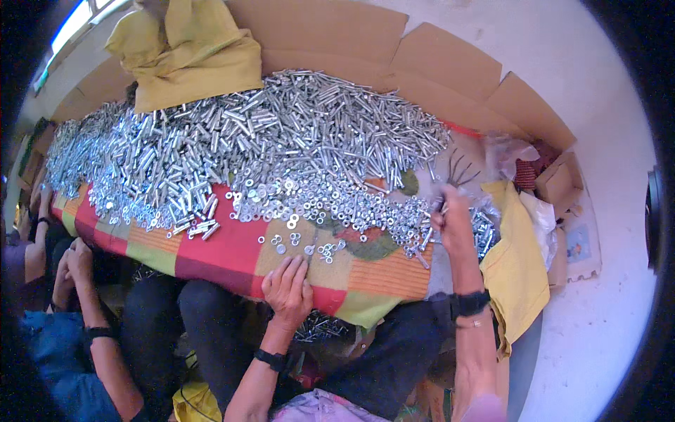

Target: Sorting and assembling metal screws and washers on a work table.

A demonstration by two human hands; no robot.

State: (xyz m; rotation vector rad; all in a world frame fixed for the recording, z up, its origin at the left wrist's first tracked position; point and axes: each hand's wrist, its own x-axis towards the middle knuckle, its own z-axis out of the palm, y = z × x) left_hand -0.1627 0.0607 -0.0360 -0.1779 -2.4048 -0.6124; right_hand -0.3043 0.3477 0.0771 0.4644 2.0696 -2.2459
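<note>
Nuts and washers, too many to count, spread along the worktop's middle, before one heap of metal rods. The left hand's fingers lie extended, empty, at the near edge; the right hand's curl round one hand rake near the right end.

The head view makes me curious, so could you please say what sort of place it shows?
Probably a makeshift hardware workshop: a long heap of cylindrical metal fasteners, a patchwork cloth along its front, and cardboard panels behind it.

There are one rake and uncountably many rods and rings.
</note>
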